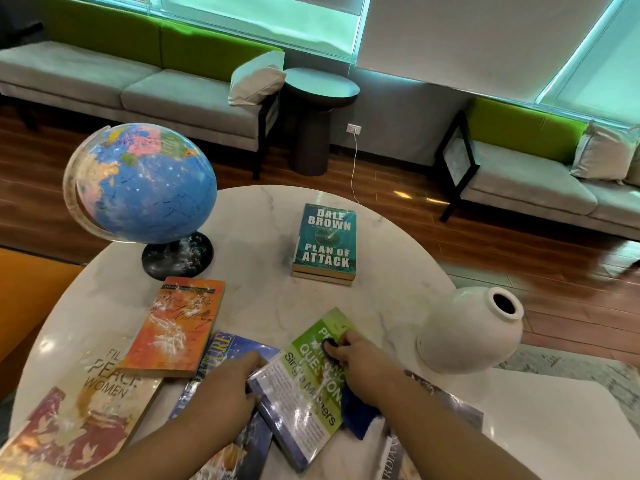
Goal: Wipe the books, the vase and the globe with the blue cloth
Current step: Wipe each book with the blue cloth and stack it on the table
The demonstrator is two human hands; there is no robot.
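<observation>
Fingers of the right hand curl around a bunched blue cloth, pressing it onto a green book near the table's front edge. The left hand rests on the book's left edge, fingers fairly straight. The book's long axis runs diagonally, top pointing far-right toward the vase.

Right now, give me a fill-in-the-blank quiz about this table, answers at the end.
The ____ hand holds the blue cloth. The cloth rests on a book with a ____ and white cover. The globe stands on a ____ base. The vase is ____.
Answers: right; green; black; white.
</observation>
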